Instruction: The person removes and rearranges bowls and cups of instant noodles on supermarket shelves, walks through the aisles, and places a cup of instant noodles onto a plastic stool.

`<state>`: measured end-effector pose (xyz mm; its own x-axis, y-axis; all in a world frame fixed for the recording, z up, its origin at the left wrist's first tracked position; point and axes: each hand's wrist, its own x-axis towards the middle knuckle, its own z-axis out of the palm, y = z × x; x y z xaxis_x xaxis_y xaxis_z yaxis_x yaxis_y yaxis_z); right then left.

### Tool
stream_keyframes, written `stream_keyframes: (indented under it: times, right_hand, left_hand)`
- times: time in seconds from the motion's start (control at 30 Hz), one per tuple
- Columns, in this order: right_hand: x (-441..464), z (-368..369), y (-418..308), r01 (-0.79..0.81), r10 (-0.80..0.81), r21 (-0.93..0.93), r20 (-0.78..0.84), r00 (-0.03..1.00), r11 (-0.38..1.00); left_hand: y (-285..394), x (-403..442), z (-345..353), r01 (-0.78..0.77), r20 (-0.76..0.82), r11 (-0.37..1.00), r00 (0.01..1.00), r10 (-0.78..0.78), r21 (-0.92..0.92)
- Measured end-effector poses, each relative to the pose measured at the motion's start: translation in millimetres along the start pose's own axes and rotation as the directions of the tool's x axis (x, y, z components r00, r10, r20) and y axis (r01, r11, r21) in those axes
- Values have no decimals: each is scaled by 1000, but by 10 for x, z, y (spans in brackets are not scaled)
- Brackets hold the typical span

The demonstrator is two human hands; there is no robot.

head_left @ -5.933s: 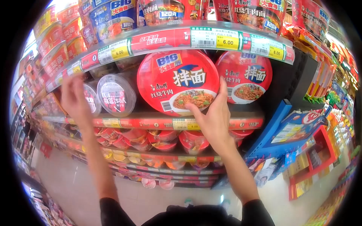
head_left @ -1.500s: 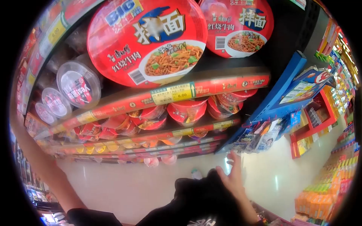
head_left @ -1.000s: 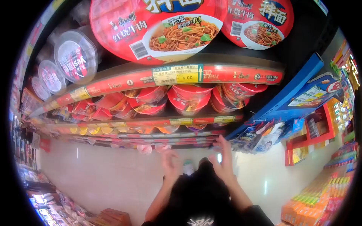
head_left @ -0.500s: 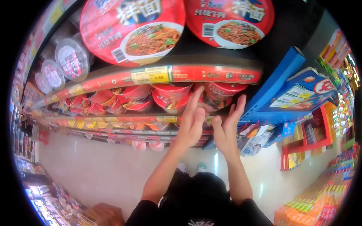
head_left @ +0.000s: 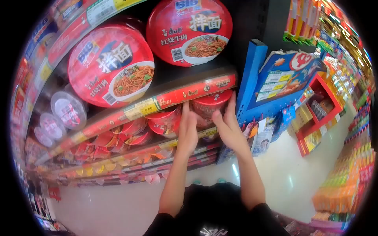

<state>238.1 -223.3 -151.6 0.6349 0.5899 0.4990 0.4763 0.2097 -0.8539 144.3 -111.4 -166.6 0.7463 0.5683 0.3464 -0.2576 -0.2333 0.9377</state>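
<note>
On the shelf below the top one, my left hand (head_left: 188, 131) and my right hand (head_left: 230, 129) stand on either side of a red instant noodle tub (head_left: 210, 105). Their palms face each other and the fingers reach along the tub's sides, pressed against it. My right thumb lies across its front. The tub is upright under the shelf edge, and its back is hidden. Just left of my left hand sits another red noodle tub (head_left: 165, 122). Above are two large red noodle bowls, one at left (head_left: 110, 65) and one at right (head_left: 189, 31), with lids facing me.
A red shelf edge strip (head_left: 169, 100) with price tags runs above my hands. Close to my right hand is a blue rack panel (head_left: 252, 74) with hanging packets (head_left: 264, 135). Clear-lidded cups (head_left: 67, 110) stand at the left. Stacked boxes (head_left: 338, 188) line the right side.
My hands have moved forward and closed in on the sides of the noodle tub. The view has turned, so the shelves now slant and more of the upper bowls shows.
</note>
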Motion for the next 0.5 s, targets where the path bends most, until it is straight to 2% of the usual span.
stream_keyframes:
  times: [0.13, 0.23, 0.37, 0.4, 0.5]
  right_hand:
    - [-203, 66, -271, -99, 85, 221, 72, 994, 970]
    - [-449, 199, -270, -52, 50, 43, 40, 998, 998]
    - [-734, 407, -386, -102, 110, 80, -107, 988, 992]
    - [-798, 421, -389, -73, 57, -111, -144, 988, 991]
    - [-955, 424, -513, -166, 133, -146, -210, 969, 975]
  left_hand:
    - [18, -253, -155, 19, 107, 984, 994, 0, -178]
    - [-15, -323, -294, 15, 101, 979, 995, 6, -203]
    - [31, -356, -348, 6, 52, 971, 999, 6, -240]
    - [51, -366, -372, -14, 61, 972, 998, 29, -235]
    - [131, -451, -436, -102, 59, 994, 993, 104, -33]
